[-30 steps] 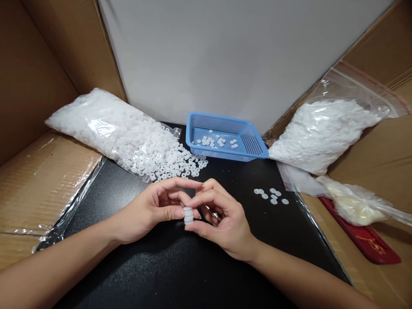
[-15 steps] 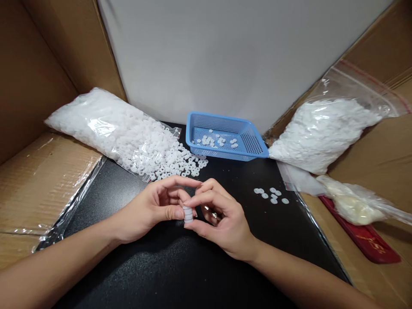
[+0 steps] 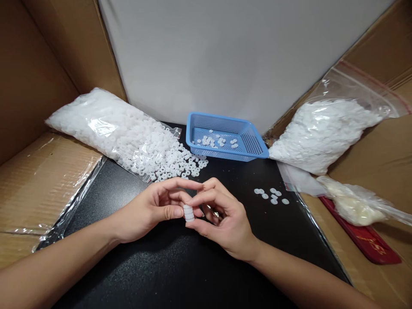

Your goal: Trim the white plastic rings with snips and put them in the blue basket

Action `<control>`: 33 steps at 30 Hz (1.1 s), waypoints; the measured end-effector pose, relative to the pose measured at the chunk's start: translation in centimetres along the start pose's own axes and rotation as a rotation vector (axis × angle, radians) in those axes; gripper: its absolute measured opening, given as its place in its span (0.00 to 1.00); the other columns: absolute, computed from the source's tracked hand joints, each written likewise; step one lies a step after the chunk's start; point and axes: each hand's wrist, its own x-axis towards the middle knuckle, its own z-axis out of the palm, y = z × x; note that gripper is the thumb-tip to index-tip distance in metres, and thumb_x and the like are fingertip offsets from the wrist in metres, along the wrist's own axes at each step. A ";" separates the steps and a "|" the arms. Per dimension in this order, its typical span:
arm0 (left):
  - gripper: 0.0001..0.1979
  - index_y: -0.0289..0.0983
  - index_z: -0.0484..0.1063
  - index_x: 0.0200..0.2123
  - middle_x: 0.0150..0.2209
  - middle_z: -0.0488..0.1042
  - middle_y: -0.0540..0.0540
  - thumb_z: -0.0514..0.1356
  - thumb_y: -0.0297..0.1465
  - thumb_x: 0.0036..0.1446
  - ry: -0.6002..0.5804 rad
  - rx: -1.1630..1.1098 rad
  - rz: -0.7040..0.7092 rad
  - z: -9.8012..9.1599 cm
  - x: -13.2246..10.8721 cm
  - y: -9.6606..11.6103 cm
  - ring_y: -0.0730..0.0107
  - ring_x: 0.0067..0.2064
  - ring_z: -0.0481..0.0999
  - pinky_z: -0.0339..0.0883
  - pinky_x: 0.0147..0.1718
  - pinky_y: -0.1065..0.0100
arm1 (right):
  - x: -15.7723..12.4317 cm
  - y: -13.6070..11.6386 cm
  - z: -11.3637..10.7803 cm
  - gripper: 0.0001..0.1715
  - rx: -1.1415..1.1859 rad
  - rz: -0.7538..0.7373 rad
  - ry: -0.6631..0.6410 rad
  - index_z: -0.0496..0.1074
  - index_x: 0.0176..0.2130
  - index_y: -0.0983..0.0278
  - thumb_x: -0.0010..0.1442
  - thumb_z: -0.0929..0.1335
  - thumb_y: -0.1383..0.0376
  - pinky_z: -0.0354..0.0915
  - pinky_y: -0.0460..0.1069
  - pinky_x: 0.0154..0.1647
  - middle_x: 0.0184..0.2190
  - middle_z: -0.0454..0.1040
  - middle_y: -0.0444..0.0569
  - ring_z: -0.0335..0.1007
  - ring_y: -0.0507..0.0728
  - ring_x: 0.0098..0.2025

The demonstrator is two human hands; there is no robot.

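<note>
A short stack of white plastic rings (image 3: 189, 213) is held upright between my two hands, above the black tabletop. My right hand (image 3: 222, 214) pinches it from top and bottom with forefinger and thumb. From the other side my left hand (image 3: 157, 206) presses its thumb to the stack, with its fingers curled behind it. The fingertips of both hands meet above the stack. Beyond my hands, many loose white rings (image 3: 167, 161) spill from a clear plastic bag (image 3: 103, 122) on the left.
A blue mesh basket (image 3: 222, 116) at the back holds several white pieces. More white discs (image 3: 273, 195) lie on the right of the black table (image 3: 161, 274). At the right are a full zip bag (image 3: 325, 133), a smaller bag (image 3: 350, 206) and a red object (image 3: 370, 244) on cardboard.
Both hands still hold the stack at nearly the same spot. The stack and the fingers have shifted very slightly to the right.
</note>
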 end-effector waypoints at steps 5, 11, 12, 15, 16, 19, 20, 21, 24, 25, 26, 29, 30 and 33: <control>0.20 0.41 0.78 0.53 0.37 0.80 0.48 0.72 0.32 0.56 0.026 0.049 0.005 -0.2 0.1 -0.1 0.72 0.39 0.78 0.70 0.43 0.72 | -0.1 -0.1 -0.1 0.11 -0.017 -0.004 -0.011 0.78 0.41 0.59 0.56 0.78 0.65 0.72 0.48 0.33 0.38 0.68 0.46 0.70 0.53 0.36; 0.19 0.42 0.79 0.52 0.34 0.80 0.51 0.72 0.30 0.56 0.051 0.071 0.030 -0.3 0.1 -0.1 0.75 0.37 0.78 0.70 0.41 0.74 | 0.0 -0.1 0.0 0.12 -0.031 -0.010 -0.020 0.79 0.41 0.58 0.56 0.78 0.65 0.72 0.49 0.37 0.38 0.68 0.46 0.70 0.54 0.39; 0.18 0.42 0.78 0.52 0.34 0.80 0.51 0.71 0.29 0.57 0.042 0.067 0.028 -0.3 0.1 -0.1 0.75 0.37 0.78 0.70 0.42 0.74 | 0.0 -0.1 0.1 0.12 -0.029 -0.004 -0.019 0.79 0.42 0.58 0.56 0.78 0.64 0.72 0.49 0.36 0.39 0.68 0.46 0.70 0.54 0.39; 0.17 0.42 0.78 0.52 0.36 0.82 0.49 0.69 0.27 0.59 0.026 0.055 0.019 -0.2 0.0 -0.1 0.72 0.40 0.80 0.71 0.44 0.71 | 0.0 0.1 0.1 0.14 -0.007 0.018 -0.023 0.78 0.43 0.58 0.55 0.78 0.63 0.72 0.49 0.34 0.39 0.68 0.46 0.71 0.54 0.38; 0.17 0.42 0.78 0.52 0.37 0.82 0.49 0.69 0.27 0.59 0.025 0.050 0.017 -0.2 0.0 -0.1 0.72 0.41 0.80 0.71 0.45 0.71 | -0.1 0.1 0.1 0.15 0.001 0.021 -0.024 0.78 0.43 0.58 0.55 0.78 0.62 0.72 0.48 0.34 0.39 0.67 0.46 0.71 0.54 0.38; 0.17 0.42 0.79 0.52 0.36 0.82 0.50 0.69 0.26 0.59 0.011 0.039 0.013 -0.1 0.0 0.0 0.73 0.40 0.81 0.71 0.44 0.73 | -0.1 0.1 0.1 0.14 0.002 0.021 -0.023 0.78 0.41 0.58 0.54 0.79 0.62 0.72 0.48 0.33 0.39 0.67 0.46 0.70 0.53 0.38; 0.17 0.42 0.79 0.52 0.36 0.82 0.50 0.69 0.26 0.59 0.005 0.036 0.012 -0.1 0.0 0.1 0.73 0.40 0.81 0.71 0.44 0.73 | -0.1 0.1 0.1 0.14 0.000 0.019 -0.022 0.78 0.40 0.58 0.54 0.79 0.62 0.72 0.48 0.33 0.39 0.67 0.46 0.70 0.53 0.37; 0.18 0.43 0.79 0.52 0.36 0.82 0.50 0.69 0.26 0.59 0.001 0.034 0.011 -0.1 0.0 0.1 0.73 0.40 0.80 0.71 0.44 0.73 | -0.1 0.1 0.0 0.13 -0.003 0.017 -0.023 0.78 0.40 0.58 0.54 0.79 0.63 0.72 0.47 0.32 0.39 0.67 0.46 0.69 0.52 0.36; 0.20 0.43 0.79 0.52 0.36 0.81 0.49 0.72 0.29 0.56 0.005 0.039 0.000 -0.1 0.0 0.2 0.72 0.40 0.80 0.70 0.44 0.72 | -0.1 -0.1 -0.1 0.12 -0.017 0.011 -0.023 0.79 0.40 0.58 0.55 0.78 0.64 0.72 0.47 0.31 0.40 0.67 0.46 0.68 0.51 0.34; 0.21 0.43 0.79 0.52 0.37 0.81 0.49 0.73 0.30 0.54 0.016 0.046 -0.004 -0.1 0.0 0.2 0.71 0.40 0.79 0.70 0.44 0.71 | -0.1 -0.1 -0.1 0.11 -0.022 0.008 -0.022 0.79 0.40 0.59 0.55 0.78 0.64 0.72 0.47 0.31 0.40 0.67 0.46 0.68 0.51 0.34; 0.22 0.42 0.79 0.52 0.37 0.80 0.49 0.74 0.30 0.53 0.028 0.056 -0.006 -0.2 0.0 0.2 0.72 0.39 0.78 0.70 0.43 0.71 | 0.0 -0.1 -0.1 0.11 -0.028 0.003 -0.021 0.79 0.40 0.59 0.55 0.78 0.64 0.72 0.47 0.31 0.40 0.67 0.46 0.69 0.51 0.34; 0.21 0.41 0.79 0.50 0.34 0.78 0.51 0.74 0.30 0.52 0.077 0.082 -0.003 -0.2 0.1 0.2 0.74 0.35 0.76 0.69 0.39 0.72 | 0.0 -0.2 -0.2 0.11 -0.056 -0.020 -0.023 0.79 0.40 0.59 0.56 0.77 0.65 0.73 0.48 0.34 0.39 0.68 0.46 0.70 0.53 0.36; 0.21 0.40 0.79 0.50 0.32 0.78 0.51 0.74 0.29 0.52 0.088 0.087 -0.003 -0.1 0.1 0.2 0.74 0.34 0.75 0.68 0.37 0.73 | 0.1 -0.2 -0.1 0.11 -0.068 -0.026 -0.026 0.79 0.40 0.59 0.56 0.78 0.64 0.73 0.49 0.35 0.39 0.68 0.46 0.70 0.53 0.37; 0.20 0.39 0.79 0.50 0.30 0.77 0.51 0.73 0.26 0.53 0.096 0.091 -0.006 0.0 0.2 0.2 0.74 0.33 0.75 0.68 0.36 0.72 | 0.1 -0.2 0.0 0.11 -0.079 -0.042 -0.030 0.79 0.40 0.59 0.55 0.78 0.64 0.74 0.50 0.35 0.38 0.68 0.46 0.71 0.54 0.37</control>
